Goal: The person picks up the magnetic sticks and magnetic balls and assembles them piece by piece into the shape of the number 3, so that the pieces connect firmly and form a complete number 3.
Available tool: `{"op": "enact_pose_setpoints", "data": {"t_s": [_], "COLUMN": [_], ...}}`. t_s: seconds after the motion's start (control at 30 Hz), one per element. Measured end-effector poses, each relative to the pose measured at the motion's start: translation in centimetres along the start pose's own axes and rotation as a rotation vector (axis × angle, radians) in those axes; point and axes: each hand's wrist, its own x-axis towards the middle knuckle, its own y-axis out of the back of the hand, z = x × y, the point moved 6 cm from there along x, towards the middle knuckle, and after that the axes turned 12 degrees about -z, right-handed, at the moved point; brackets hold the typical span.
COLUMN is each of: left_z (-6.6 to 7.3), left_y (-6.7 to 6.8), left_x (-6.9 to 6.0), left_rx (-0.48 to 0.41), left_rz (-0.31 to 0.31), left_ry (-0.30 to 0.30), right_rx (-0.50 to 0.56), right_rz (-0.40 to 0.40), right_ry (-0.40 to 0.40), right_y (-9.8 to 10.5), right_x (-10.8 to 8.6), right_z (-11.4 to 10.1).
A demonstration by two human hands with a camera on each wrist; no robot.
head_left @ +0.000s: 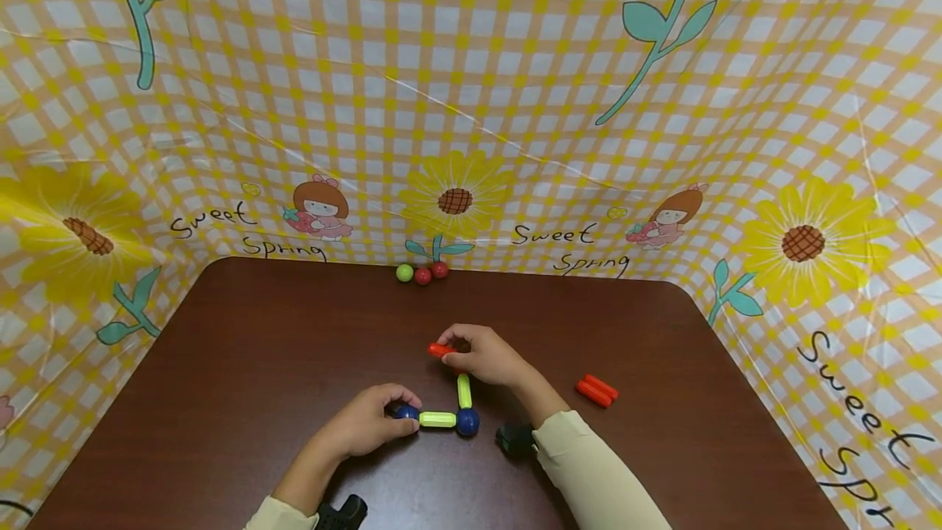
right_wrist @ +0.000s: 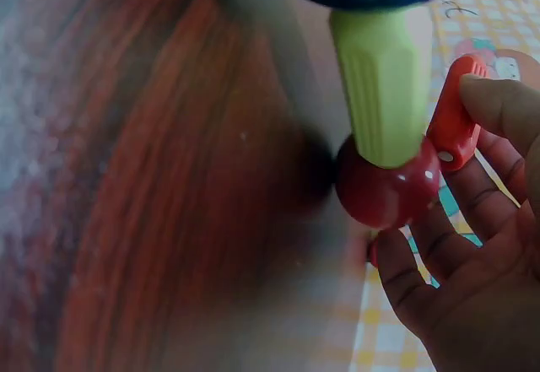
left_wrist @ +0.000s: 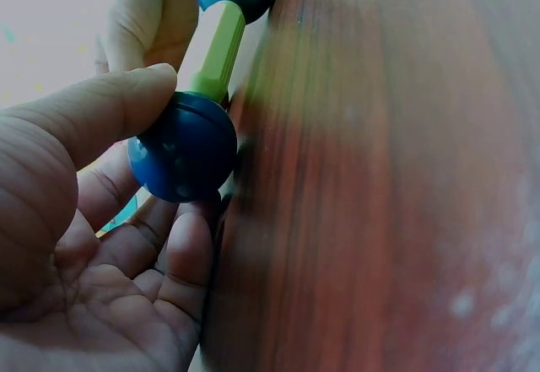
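Note:
Two yellow-green rods form an L on the table, one lying sideways point(head_left: 437, 419) and one pointing away point(head_left: 464, 392). They meet at a blue ball point(head_left: 467, 421). My left hand point(head_left: 374, 418) holds a second blue ball point(left_wrist: 183, 148) at the L's left end between thumb and fingers. A red rod point(right_wrist: 456, 115) is pinched between thumb and fingers of my right hand point(head_left: 478, 354). Its lower end is beside a red ball point(right_wrist: 388, 182) on the far end of the upright arm of the L; whether they touch, I cannot tell. The head view hides this ball behind the hand.
Two more red rods point(head_left: 598, 390) lie side by side on the right of the brown table point(head_left: 309, 325). At its back edge sit a green ball point(head_left: 404, 273) and two red balls point(head_left: 423, 276). A checked cloth point(head_left: 515, 96) stands around the table's back and sides.

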Motion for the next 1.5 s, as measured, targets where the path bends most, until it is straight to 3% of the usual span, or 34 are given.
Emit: {"op": "enact_pose_setpoints", "data": {"t_s": [0.23,0.93,1.5], "left_z": [0.2,0.1,0.0], "left_y": [0.2,-0.2,0.0], "left_x": [0.3,0.0,-0.1], "left_rx": [-0.001,0.001,-0.013], "left_rz": [0.002,0.000,0.006], "left_ry": [-0.016,-0.014,-0.002], "right_rx": [-0.049,0.072,0.098], "right_rz": [-0.048,-0.233,-0.241], "right_ry": [-0.007,-0.020,-0.042], "right_y": [-0.1,-1.1,-1.3], "right_x": [0.9,1.3,1.7], "right_z": [0.1,2.5,2.7]}}
